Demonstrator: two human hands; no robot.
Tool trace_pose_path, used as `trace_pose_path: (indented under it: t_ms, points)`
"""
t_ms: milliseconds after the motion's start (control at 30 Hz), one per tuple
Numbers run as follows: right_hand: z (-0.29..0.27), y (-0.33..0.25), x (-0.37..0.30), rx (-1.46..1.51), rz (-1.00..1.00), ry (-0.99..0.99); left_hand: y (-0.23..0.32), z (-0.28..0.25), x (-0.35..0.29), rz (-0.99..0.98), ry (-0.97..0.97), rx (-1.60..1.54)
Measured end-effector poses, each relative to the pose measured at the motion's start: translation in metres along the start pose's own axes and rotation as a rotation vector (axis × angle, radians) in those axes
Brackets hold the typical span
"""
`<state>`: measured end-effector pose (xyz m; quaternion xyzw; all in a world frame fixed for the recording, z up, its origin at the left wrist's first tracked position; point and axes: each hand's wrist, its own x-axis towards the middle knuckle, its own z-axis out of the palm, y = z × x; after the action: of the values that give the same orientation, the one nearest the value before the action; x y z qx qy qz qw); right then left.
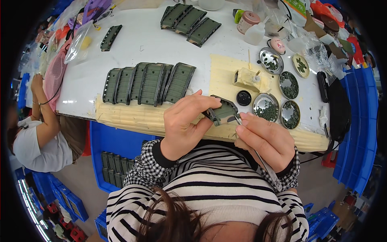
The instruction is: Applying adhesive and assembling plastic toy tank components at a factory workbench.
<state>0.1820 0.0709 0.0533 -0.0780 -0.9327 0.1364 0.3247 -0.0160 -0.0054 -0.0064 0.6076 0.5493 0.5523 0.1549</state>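
A curved green camouflage plastic piece (224, 111) is pinched in my left hand (181, 123), held over the table's front edge. My right hand (268, 141) grips metal tweezers (264, 166), their tip at the right end of the piece. Whether the tips hold anything is too small to tell. To the left of the held piece, several similar ribbed green pieces (146, 84) stand in a row. Right of it, round dishes (264, 98) hold small green bits. A small cup of dark liquid or paste (244, 98) sits close to the piece.
A taped block (246, 78) stands behind the dark cup. More green pieces (189, 22) lie at the back, and one (111, 38) at the far left. Jars and plastic bags crowd the back right. A blue bin (100, 149) sits below the table; another person (44, 137) is at left.
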Motion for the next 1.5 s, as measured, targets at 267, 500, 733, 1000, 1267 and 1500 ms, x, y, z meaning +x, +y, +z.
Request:
trace_pose_path:
  t_ms: [267,500,733,1000,1267,1500]
  points:
    - [0.0,0.004,-0.001,-0.038,-0.079,0.011,0.001,0.003,-0.003,-0.031,-0.004,-0.017]
    - [-0.021,0.008,-0.012,0.254,0.202,0.269,0.009,-0.003,-0.001,-0.126,-0.079,-0.177]
    - [-0.047,0.095,-0.055,-0.171,0.842,0.168,0.012,0.006,0.004,-0.626,-0.047,-1.253]
    - [-0.042,0.134,-0.052,-0.247,0.857,-0.153,0.013,0.017,-0.003,-0.793,-0.189,-1.666]
    - [-0.045,0.147,-0.049,-0.249,0.81,-0.264,0.006,0.004,-0.009,-0.733,-0.272,-1.416]
    - [-0.051,0.16,-0.041,-0.102,0.828,-0.381,0.004,0.004,-0.015,-0.777,-0.243,-1.456]
